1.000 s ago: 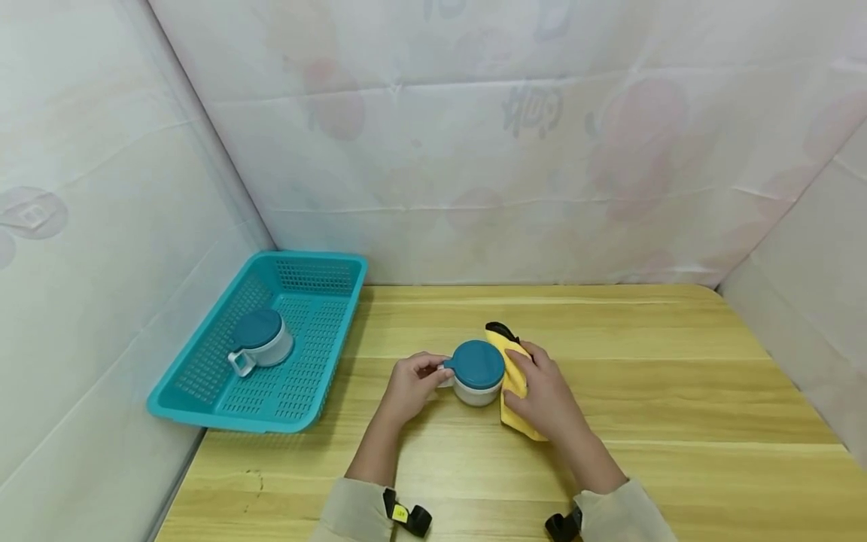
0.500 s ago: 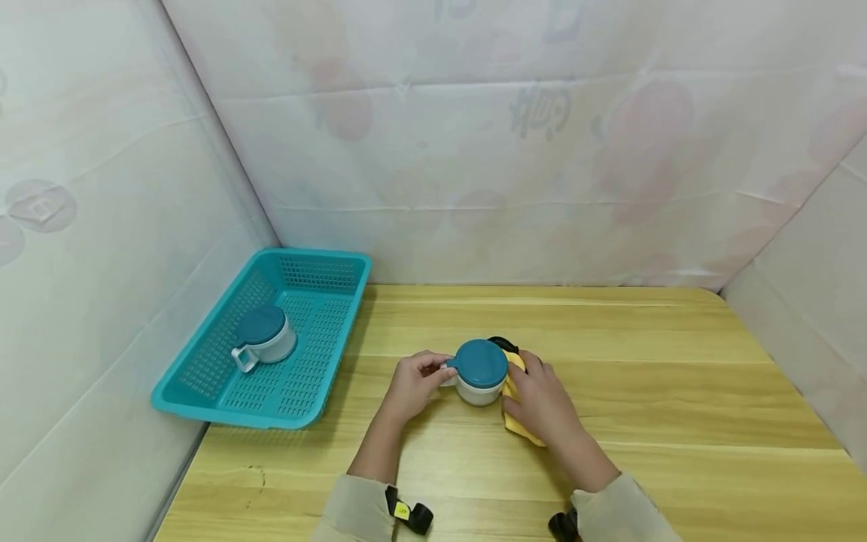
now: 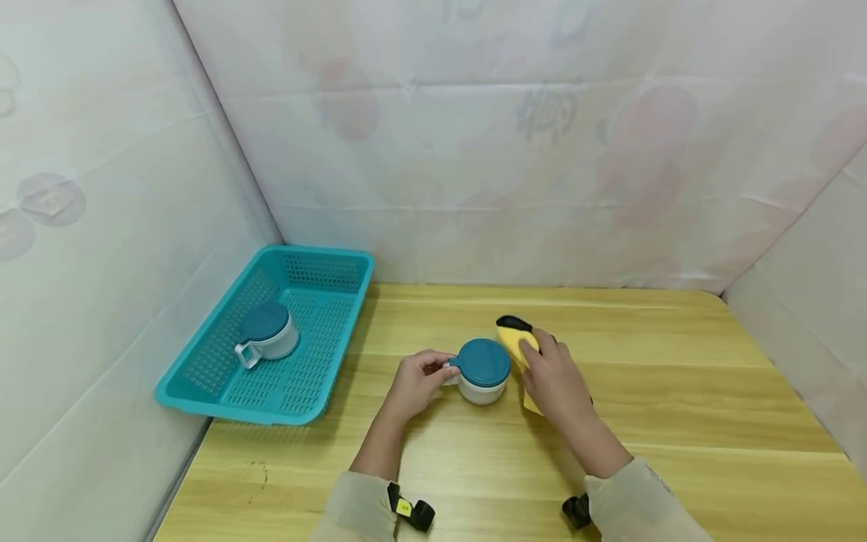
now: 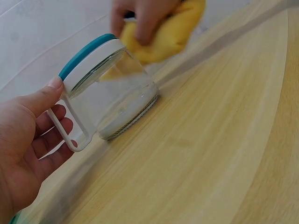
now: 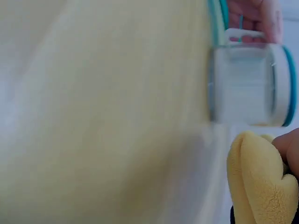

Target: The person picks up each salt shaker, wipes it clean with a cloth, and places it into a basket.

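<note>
A clear glass jar [image 4: 114,95] with a white collar and a blue lid [image 3: 484,362] stands upright on the wooden table. My left hand [image 3: 418,384] grips its white handle [image 4: 77,128], the thumb at the lid's tab and the fingers curled around the handle. To the right of the jar, my right hand [image 3: 557,380] holds a folded yellow cloth [image 5: 261,179] with a black edge. In the right wrist view a gap shows between cloth and jar. Most of the cloth is hidden beneath the right hand in the head view.
A turquoise perforated basket [image 3: 339,361] sits at the table's left side. Inside it is a second lidded jar [image 3: 269,333] with a white handle. Fabric-covered walls [image 3: 474,150] stand at the back and both sides of the table [image 3: 677,391].
The right hand first wiped low along the jar's right side, then drew away to the right with the cloth. The left hand keeps its grip, and the jar stays in place.
</note>
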Demonstrator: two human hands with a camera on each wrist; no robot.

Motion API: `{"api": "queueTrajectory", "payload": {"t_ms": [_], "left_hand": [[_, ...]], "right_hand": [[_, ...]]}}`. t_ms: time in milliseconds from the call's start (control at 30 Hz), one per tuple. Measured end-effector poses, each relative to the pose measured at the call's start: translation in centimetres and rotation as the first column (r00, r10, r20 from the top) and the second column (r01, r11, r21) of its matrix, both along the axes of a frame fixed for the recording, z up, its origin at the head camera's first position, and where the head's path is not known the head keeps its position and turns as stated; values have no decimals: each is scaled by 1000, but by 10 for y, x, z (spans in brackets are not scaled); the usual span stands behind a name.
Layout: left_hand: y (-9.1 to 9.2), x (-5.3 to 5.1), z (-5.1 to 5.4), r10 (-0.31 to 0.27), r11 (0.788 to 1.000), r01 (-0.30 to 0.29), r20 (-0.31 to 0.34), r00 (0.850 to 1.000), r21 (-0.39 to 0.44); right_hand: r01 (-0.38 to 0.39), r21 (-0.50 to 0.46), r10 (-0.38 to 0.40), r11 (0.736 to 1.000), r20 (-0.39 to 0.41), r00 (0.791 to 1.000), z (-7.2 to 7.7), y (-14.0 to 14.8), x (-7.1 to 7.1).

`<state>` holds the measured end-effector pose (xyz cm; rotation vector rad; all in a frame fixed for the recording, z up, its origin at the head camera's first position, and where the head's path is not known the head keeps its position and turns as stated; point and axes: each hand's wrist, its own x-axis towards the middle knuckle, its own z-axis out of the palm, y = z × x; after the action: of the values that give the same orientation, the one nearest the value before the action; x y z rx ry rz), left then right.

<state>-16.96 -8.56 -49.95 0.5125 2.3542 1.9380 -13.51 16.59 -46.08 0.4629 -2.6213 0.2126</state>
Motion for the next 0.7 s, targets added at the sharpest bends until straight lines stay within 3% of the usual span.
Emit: {"api": "queueTrajectory", "payload": {"t_ms": [133, 333, 467, 600, 700], "left_hand": [[0, 0, 0, -1, 1000, 1, -2, 1000, -4], [2, -2, -2, -20, 1000, 20, -14, 1000, -13], [2, -4, -2, -20, 1000, 20, -18, 1000, -11], [1, -4, -2, -15, 1000, 15, -7, 1000, -16], [0, -2, -3, -18, 1000, 18, 14, 1000, -18]], "right_hand": [[-75, 19, 76, 997, -114, 991, 12, -8, -2], [-164, 119, 185, 979, -201, 962, 29, -8, -1], [-182, 145, 214, 973, -254, 943, 40, 2, -5], [-262, 170, 297, 950, -233, 926, 49, 5, -11], [-383, 234, 422, 894, -151, 894, 52, -3, -12]]}}
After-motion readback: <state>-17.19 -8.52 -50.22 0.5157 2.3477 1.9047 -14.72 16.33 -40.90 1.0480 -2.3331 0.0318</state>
